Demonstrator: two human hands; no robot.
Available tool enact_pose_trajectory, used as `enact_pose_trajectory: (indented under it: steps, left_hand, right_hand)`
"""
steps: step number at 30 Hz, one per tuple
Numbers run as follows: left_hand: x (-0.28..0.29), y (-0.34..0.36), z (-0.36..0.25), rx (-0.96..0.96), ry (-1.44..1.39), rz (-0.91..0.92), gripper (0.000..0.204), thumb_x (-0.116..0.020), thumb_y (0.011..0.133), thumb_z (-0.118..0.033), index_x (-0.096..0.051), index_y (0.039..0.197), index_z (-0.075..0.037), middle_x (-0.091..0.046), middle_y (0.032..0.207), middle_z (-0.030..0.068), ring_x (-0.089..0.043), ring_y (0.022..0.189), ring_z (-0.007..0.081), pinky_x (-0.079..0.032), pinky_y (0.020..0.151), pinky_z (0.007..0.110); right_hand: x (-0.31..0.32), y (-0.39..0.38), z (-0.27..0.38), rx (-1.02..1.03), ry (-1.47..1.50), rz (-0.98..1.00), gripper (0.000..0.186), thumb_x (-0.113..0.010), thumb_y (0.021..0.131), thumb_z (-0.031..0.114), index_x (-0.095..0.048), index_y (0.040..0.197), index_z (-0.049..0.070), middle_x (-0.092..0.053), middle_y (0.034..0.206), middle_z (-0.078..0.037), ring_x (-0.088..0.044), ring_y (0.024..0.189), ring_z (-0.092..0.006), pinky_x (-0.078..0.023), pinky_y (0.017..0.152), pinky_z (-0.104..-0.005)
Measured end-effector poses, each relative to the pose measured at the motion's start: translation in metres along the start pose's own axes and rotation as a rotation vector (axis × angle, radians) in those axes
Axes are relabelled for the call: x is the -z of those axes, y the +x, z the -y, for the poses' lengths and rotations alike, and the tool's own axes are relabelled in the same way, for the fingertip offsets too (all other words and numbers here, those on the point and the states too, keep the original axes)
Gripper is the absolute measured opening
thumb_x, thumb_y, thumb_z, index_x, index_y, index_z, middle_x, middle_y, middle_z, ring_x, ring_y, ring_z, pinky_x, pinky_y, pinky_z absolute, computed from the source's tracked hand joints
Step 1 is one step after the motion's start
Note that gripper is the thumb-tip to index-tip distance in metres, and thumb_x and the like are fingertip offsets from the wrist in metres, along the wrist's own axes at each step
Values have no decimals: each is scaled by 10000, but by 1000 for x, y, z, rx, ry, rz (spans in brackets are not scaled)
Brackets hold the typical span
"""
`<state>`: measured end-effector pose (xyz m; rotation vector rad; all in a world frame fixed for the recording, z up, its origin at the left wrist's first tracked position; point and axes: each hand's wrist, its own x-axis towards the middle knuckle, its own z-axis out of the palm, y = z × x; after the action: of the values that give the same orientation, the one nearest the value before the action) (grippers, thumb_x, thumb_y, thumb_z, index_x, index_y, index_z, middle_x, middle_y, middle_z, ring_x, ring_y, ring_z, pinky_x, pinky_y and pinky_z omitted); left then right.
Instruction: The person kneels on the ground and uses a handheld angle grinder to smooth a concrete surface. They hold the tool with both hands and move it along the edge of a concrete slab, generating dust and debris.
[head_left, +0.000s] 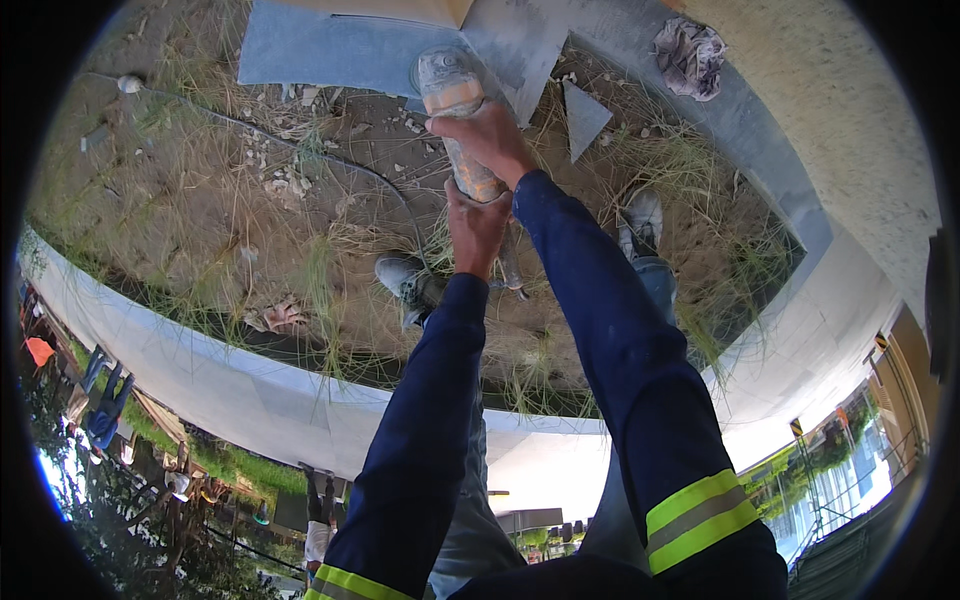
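An angle grinder [464, 160], dusty with orange patches, is held in both of my hands. My right hand [487, 142] is closed round its body just behind the head. Behind it, my left hand [476, 228] wraps the rear end. The grinder's head lies at the edge of a blue-grey stone slab [330, 48], partly over it. Most of its disc is hidden by the head, so I cannot tell whether it touches the stone. A dark cord [345, 160] runs across the soil from the far left toward my left foot.
A triangular stone offcut [584, 120] lies right of the grinder. A crumpled cloth [689, 58] rests on the grey ledge at the far right. My shoes [405, 285] stand on soil with dry grass and stone chips. A pale curved wall [270, 385] borders the bed; people are beyond it.
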<state>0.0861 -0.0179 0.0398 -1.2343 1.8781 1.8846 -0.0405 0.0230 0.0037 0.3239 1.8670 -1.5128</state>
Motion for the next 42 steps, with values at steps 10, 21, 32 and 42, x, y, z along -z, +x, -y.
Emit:
enact_pose_trajectory:
  steps: [10, 21, 32, 42]
  left_hand:
    - [-3, -4, -6, 57, 28, 1, 616, -837, 791, -150, -464, 1246, 35, -716, 1025, 182, -730, 820, 223, -591, 704, 359]
    - [-16, 1, 8, 37, 43, -8, 648, -856, 776, -197, -477, 1239, 53, -725, 1023, 207, -742, 841, 277, -589, 759, 385]
    - [-8, -12, 9, 37, 75, -21, 662, -861, 790, -215, -484, 1266, 48, -721, 1057, 200, -737, 883, 264, -581, 800, 381]
    - [-15, -35, 25, 77, 102, -33, 705, -881, 793, -274, -482, 1289, 28, -718, 1121, 187, -725, 957, 252, -565, 854, 387]
  right_hand:
    - [2, 1, -14, 4, -40, -27, 530, -839, 710, 422, -786, 1041, 12, -791, 956, -166, -775, 853, -289, -597, 775, -412]
    - [12, 8, -22, 50, -15, -41, 555, -855, 701, 420, -783, 1070, 12, -793, 971, -155, -774, 869, -277, -599, 791, -410]
    - [13, -13, -6, -92, -64, 27, 582, -857, 708, 454, -780, 1092, 23, -788, 1000, -167, -771, 898, -279, -594, 803, -399]
    - [15, -37, -28, -138, -65, -27, 541, -847, 717, 439, -771, 1062, 31, -787, 985, -183, -780, 921, -326, -602, 833, -428]
